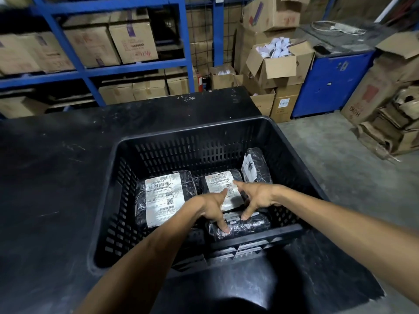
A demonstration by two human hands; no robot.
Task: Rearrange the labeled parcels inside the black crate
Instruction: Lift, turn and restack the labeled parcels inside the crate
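A black slotted crate [158, 141] stands on a dark table and holds several black-wrapped parcels with white labels. A large parcel [162, 196] lies flat at the left. A smaller one [221, 182] lies in the middle, and another [256, 165] leans upright against the right wall. A fourth parcel [244, 225] lies at the near side. My left hand [212, 208] and my right hand [257, 196] are both inside the crate with fingers spread, fingertips pressing on the near parcel. My right index finger rests on the middle parcel's label.
The dark table [56, 177] extends to the left and behind the crate. Blue shelving [113, 64] with cardboard boxes stands behind. Open cartons [278, 62], a blue cabinet [331, 85] and stacked flattened cardboard [390, 123] stand at the right on a concrete floor.
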